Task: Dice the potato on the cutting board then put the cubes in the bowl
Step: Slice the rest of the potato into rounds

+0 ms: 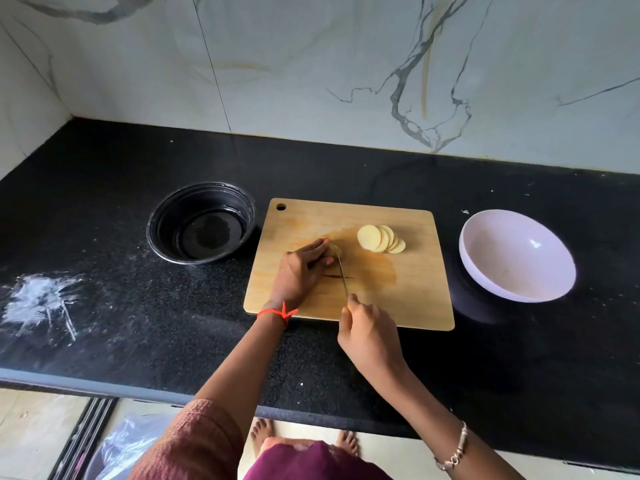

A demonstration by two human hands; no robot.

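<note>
Potato (pixel 335 250) sits mid-board, left hand (pixel 300 271) clamped over it, right hand (pixel 367 332) gripping the knife (pixel 343 276). Blade's right by those fingertips, so one slip could nick them.

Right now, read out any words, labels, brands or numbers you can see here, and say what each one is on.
None: no readable text shows. The cutting board, black bowl, white bowl, knife blade, counter and marble wall all look unmarked; white smears on the counter are not writing.
</note>
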